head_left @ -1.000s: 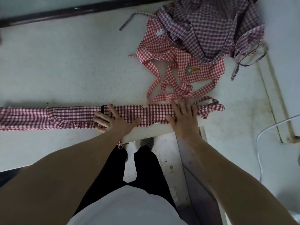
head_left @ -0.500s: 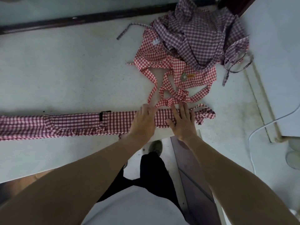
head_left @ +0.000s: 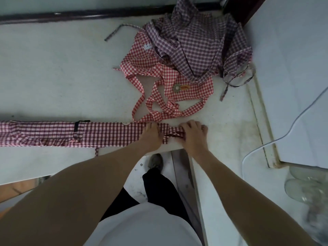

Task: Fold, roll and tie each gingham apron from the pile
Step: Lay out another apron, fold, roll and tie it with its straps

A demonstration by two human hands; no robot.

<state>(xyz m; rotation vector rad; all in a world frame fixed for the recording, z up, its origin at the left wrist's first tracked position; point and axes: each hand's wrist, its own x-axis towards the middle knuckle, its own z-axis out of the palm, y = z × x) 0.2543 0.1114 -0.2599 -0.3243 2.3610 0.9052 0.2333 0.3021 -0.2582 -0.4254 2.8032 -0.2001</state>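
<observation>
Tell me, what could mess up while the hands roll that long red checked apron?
The folded apron lies beside the counter edge, and one strap already dangles over it, so the strip might slide off. The left hand and right hand work next to the red apron in the pile, whose looped ties touch the strip and could get rolled in.

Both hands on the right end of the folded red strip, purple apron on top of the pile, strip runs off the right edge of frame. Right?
Almost: head view shows the strip running off the left edge. Both hands, left and right, are at its right end; the purple apron tops the pile.
</observation>
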